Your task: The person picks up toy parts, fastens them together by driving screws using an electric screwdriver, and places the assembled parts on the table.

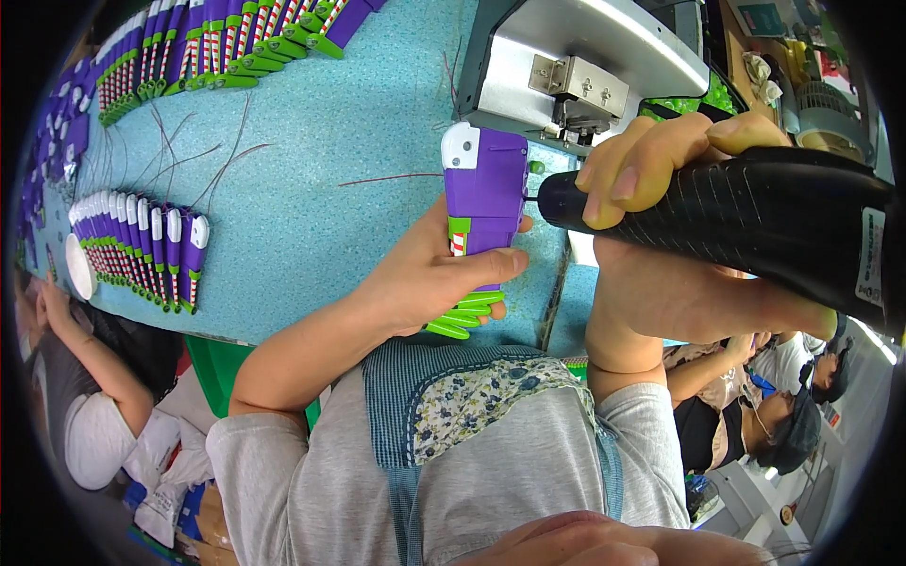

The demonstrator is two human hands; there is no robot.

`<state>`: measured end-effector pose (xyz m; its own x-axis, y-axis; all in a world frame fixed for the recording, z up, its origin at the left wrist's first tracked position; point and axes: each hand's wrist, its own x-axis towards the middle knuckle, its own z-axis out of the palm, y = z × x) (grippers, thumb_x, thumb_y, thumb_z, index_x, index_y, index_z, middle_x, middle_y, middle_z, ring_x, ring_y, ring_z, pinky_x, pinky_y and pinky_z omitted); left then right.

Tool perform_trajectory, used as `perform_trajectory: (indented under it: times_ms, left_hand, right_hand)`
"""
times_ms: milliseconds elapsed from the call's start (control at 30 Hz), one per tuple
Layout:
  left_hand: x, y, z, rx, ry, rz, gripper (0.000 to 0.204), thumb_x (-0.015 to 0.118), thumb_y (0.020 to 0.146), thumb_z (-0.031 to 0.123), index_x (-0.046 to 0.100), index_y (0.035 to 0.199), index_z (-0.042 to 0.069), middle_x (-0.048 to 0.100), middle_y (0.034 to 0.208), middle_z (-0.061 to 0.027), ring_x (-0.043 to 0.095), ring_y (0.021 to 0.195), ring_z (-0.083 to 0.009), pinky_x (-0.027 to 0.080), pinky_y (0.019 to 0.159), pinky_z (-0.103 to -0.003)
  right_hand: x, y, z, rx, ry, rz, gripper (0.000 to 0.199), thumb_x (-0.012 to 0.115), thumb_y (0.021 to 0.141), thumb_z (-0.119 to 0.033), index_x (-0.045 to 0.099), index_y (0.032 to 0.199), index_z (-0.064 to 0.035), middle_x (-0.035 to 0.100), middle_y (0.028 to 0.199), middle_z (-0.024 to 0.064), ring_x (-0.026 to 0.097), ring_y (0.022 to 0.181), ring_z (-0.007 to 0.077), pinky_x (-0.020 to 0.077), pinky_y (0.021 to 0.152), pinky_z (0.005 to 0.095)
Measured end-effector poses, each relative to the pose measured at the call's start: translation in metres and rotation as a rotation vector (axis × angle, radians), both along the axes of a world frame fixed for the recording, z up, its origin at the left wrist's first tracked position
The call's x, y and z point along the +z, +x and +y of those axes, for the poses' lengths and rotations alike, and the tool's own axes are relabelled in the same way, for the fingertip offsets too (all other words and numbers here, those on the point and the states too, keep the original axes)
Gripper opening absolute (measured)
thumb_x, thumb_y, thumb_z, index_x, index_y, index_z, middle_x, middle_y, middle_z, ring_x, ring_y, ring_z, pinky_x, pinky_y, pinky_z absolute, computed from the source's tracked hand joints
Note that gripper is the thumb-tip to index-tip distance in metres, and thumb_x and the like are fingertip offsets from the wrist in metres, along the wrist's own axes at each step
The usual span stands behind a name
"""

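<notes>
My left hand [425,274] is closed round a purple toy part [486,179] with a white end, a red-and-white striped patch and green finger-like pieces at its lower end. In my right hand [661,292] is a black electric screwdriver [755,212], lying nearly level with its tip to the left. The thin bit meets the right edge of the toy part; whether it sits in a screw is too small to tell. A small green piece [536,167] is just above the bit.
A grey metal machine [590,61] stands beyond my hands. Rows of similar toy parts [142,241] with thin wires lie on the blue table [302,226], left and far left. A white round object [81,266] is at the left edge. Other people sit at both sides.
</notes>
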<state>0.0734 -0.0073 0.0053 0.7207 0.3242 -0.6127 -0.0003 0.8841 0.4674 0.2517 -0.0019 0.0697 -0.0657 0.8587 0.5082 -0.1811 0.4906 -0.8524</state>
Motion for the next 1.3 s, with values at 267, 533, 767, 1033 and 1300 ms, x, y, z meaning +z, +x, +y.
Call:
perform_trajectory:
  times_ms: [267, 533, 767, 1033, 1300]
  left_hand:
    - [0.005, -0.002, 0.004, -0.028, -0.017, -0.053, 0.050, 0.071, 0.083, 0.012, 0.043, 0.123, 0.004, 0.057, 0.114, -0.0090, 0.062, 0.070, -0.0152, 0.054, 0.053, -0.030]
    - [0.005, -0.006, 0.004, 0.038, -0.002, -0.058, 0.043, 0.070, 0.082, 0.009, 0.048, 0.119, 0.004, 0.060, 0.100, -0.0075, 0.062, 0.065, -0.0145, 0.053, 0.051, -0.029]
    - [0.001, -0.006, 0.000, 0.056, 0.020, -0.037, 0.046, 0.071, 0.082, 0.008, 0.046, 0.120, 0.003, 0.059, 0.093, -0.0060, 0.061, 0.065, -0.0133, 0.054, 0.052, -0.029]
    - [0.003, -0.008, 0.001, 0.014, 0.025, -0.032, 0.050, 0.072, 0.081, 0.009, 0.044, 0.122, 0.003, 0.059, 0.099, -0.0065, 0.061, 0.070, -0.0128, 0.056, 0.056, -0.030]
    - [0.053, -0.041, 0.039, -0.085, 0.389, 0.094, 0.061, 0.074, 0.080, 0.013, 0.040, 0.129, 0.003, 0.058, 0.097, -0.0088, 0.061, 0.069, -0.0136, 0.055, 0.059, -0.029]
  right_hand:
    - [0.037, -0.013, 0.019, -0.017, 0.007, 0.352, 0.042, 0.027, 0.101, -0.036, 0.044, 0.116, 0.0000, 0.063, 0.089, 0.0211, 0.066, 0.087, 0.0314, 0.0514, 0.085, 0.0464]
    - [0.017, -0.003, -0.010, -0.061, 0.028, -0.056, 0.098, 0.035, 0.073, -0.088, 0.046, 0.124, -0.0047, 0.057, 0.080, 0.0121, 0.054, 0.054, 0.0194, 0.0448, 0.052, 0.0325]
    - [-0.005, -0.016, -0.022, -0.179, -0.129, 0.212, 0.100, 0.037, 0.072, -0.087, 0.044, 0.121, -0.0010, 0.056, 0.079, 0.0143, 0.056, 0.058, 0.0221, 0.0456, 0.053, 0.0333]
    - [-0.003, -0.016, -0.023, -0.184, -0.155, 0.133, 0.097, 0.038, 0.073, -0.085, 0.042, 0.122, -0.0014, 0.055, 0.078, 0.0116, 0.056, 0.059, 0.0214, 0.0450, 0.053, 0.0326]
    - [0.040, 0.001, -0.020, -0.261, 0.061, 0.249, 0.073, 0.053, 0.082, -0.064, 0.047, 0.122, -0.0023, 0.048, 0.077, 0.0070, 0.045, 0.055, 0.0163, 0.0376, 0.060, 0.0334]
